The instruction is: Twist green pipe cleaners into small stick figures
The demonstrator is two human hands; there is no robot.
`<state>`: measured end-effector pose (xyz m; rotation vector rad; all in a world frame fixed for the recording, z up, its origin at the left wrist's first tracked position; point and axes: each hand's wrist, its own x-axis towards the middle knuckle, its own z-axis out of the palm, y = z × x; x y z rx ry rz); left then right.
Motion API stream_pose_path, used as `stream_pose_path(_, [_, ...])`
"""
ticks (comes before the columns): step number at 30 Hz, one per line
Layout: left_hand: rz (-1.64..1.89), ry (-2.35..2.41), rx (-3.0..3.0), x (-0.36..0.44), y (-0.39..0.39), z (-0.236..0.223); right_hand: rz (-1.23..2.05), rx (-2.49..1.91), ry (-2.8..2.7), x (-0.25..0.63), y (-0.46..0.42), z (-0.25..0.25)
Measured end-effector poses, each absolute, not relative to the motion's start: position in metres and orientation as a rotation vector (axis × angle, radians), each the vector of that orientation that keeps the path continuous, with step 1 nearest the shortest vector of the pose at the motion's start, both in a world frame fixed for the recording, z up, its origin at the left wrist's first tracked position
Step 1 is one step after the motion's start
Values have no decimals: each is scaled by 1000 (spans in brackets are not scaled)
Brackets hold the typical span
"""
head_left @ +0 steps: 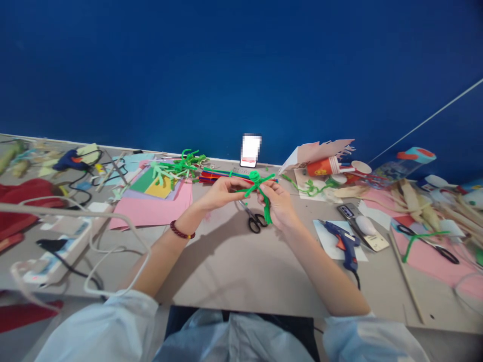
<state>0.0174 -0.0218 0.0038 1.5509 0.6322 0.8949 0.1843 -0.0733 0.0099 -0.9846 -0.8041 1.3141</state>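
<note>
Green fuzzy pipe-cleaner figure (259,190), with round head loop and bent limbs, held in the air above the beige tabletop (234,266). Left hand (222,192) pinches one arm between fingers and thumb; right hand (275,203) clasps the body, both grips closed, neither released. From here I also log black-handled steel scissors (254,222) lying just below the figure, and pink card sheet (151,213) to the left.
</note>
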Motion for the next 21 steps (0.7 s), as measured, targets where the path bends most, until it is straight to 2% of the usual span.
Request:
stream_pose_path(8, [1282,757,1522,44,-38,-3,1168,-988,-803,180,-74,4])
stream_pose_path(15, [1213,830,1150,56,-55,2,996,-998,-869,175,-79,-5])
stream_pose_path(21, [1119,828,1167,50,-52,5,920,-991,-926,176,-78,-8])
